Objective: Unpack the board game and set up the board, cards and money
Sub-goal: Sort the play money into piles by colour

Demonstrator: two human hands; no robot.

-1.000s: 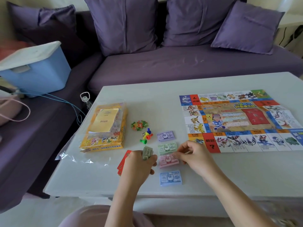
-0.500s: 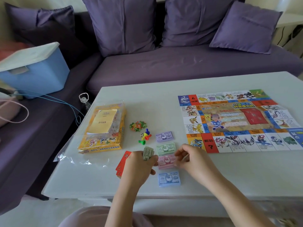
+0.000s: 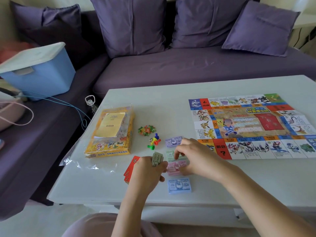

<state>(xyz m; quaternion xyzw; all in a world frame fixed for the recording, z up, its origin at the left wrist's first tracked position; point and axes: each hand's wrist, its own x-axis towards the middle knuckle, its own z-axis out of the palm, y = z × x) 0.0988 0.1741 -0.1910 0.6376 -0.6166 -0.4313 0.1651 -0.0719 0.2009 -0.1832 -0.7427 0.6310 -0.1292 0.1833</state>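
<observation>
The game board [image 3: 253,125] lies unfolded on the right half of the white table [image 3: 171,103]. Four stacks of play money lie in a column: purple [image 3: 173,141], green [image 3: 171,155], pink [image 3: 174,169] and blue [image 3: 179,185]. My left hand [image 3: 148,170] grips a wad of greyish-green notes [image 3: 157,159] just left of the pink stack. My right hand [image 3: 196,156] hovers over the green and pink stacks, its fingertips curled down onto the green one. Red cards [image 3: 130,168] lie partly hidden under my left hand.
The yellow game box [image 3: 109,134] with a booklet sits on a clear plastic bag at the table's left. A heap of small green and red tokens [image 3: 147,130] and coloured pawns [image 3: 153,141] lie beside it. A purple sofa and a blue bin [image 3: 37,72] stand behind.
My right hand has shifted slightly up from the pink stack toward the green stack. My left hand keeps holding the wad in the same place.
</observation>
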